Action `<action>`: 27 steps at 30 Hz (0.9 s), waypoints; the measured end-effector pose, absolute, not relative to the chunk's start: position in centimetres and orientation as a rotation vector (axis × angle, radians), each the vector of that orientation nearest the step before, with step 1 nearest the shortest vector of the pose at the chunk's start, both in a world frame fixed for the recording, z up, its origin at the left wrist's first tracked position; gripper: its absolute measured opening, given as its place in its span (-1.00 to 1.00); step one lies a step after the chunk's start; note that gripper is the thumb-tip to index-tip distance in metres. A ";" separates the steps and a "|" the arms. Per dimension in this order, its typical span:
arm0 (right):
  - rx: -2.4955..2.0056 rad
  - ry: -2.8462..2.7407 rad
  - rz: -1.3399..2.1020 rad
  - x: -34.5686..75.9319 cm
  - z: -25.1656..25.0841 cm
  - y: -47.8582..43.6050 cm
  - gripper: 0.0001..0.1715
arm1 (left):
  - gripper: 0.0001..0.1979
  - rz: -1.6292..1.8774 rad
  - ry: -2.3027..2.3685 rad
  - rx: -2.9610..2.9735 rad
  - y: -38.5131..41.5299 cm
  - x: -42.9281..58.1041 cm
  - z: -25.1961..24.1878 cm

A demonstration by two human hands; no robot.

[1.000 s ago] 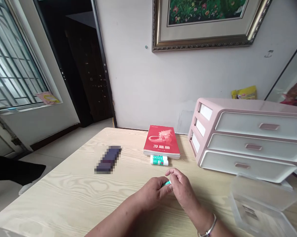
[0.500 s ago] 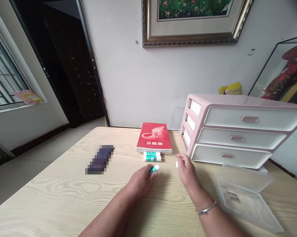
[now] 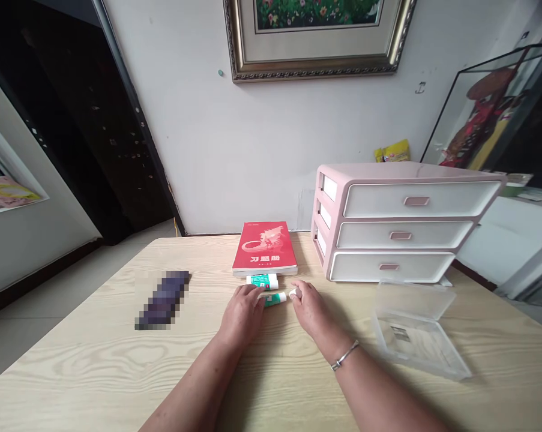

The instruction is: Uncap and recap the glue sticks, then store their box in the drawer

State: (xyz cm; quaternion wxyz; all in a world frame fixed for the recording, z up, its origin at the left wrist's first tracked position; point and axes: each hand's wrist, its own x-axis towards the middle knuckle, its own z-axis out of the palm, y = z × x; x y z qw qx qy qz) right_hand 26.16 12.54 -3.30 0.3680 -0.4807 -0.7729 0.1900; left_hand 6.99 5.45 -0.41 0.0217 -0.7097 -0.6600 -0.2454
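Note:
My left hand (image 3: 242,312) is low over the table with its fingers closed round the rear end of a small green and white glue stick (image 3: 276,299), whose white tip points right. To its right, my right hand (image 3: 311,307) pinches a small white cap (image 3: 295,293), a short gap from that tip. A thicker green and white glue stick (image 3: 262,281) lies just behind, along the front edge of a red book (image 3: 265,246).
A pink and white drawer unit (image 3: 399,234) stands at the back right. In front of it lies a clear plastic box (image 3: 426,348) with its lid raised. A pixelated dark object (image 3: 162,300) is on the left of the wooden table (image 3: 117,372).
My left hand has lowered the small glue stick towards the table beside the thicker one. My right hand has come closer to it with the cap. The view has turned right.

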 end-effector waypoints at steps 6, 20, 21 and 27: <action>-1.232 -2.103 0.359 25.9 -1.7 11.6 -0.64 | -0.70 -0.619 -2.129 -2.120 7.4 6.5 0.8; -1.315 -1.965 0.336 25.7 -1.2 11.6 -0.68 | -0.80 -0.293 -2.228 -2.195 9.7 5.9 1.5; -1.311 -1.949 0.341 25.8 -1.1 11.6 -0.68 | -0.79 -0.303 -2.225 -2.195 9.5 6.0 1.7; -1.197 -1.790 0.423 26.5 0.0 11.0 -0.61 | -0.75 -0.520 -2.243 -2.234 6.8 6.2 3.6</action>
